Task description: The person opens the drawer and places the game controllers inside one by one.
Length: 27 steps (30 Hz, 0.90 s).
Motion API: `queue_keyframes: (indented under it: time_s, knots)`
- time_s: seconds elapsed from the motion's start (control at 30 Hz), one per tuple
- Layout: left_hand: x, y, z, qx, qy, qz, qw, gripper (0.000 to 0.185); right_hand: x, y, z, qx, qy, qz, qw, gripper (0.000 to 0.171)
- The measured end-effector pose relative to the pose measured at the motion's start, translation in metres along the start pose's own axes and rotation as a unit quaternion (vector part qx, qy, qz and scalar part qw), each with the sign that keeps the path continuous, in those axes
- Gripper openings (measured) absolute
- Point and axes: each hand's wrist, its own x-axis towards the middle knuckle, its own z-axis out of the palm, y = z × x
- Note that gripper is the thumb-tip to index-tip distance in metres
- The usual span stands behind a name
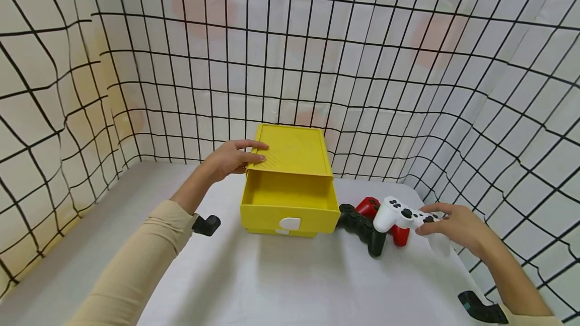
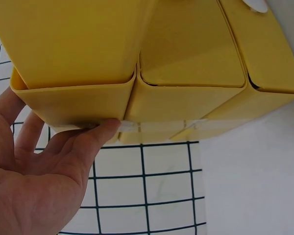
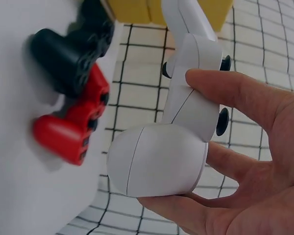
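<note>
Hands work on either side of a yellow drawer box (image 1: 290,165). Left hand (image 1: 231,157) rests with straight fingers on the box's ribbed top left edge. Its smooth plastic drawer (image 1: 286,208) is pulled out toward the person and shows nothing inside. Right of the box lie a black controller (image 1: 362,225) and a red controller (image 1: 376,210), touching. Farther right, the right hand (image 1: 453,225) grips one handle of a glossy white controller (image 1: 401,215), held off the table, long axis running left-right, other handle pointing at the box.
</note>
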Motion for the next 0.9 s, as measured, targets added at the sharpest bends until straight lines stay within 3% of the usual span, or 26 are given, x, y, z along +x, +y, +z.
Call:
queue_keyframes:
  time_s: [0.53,0.9]
  knots:
    - [-0.002,0.000,-0.001,0.004,-0.002,0.001,1.0000,0.042,-0.004,-0.070,-0.034,-0.027,0.052,-0.052,0.997,0.074]
    - [-0.001,-0.001,-0.002,0.001,-0.004,-0.001,1.0000,0.043,-0.006,-0.121,-0.037,-0.015,0.093,-0.078,0.992,0.070]
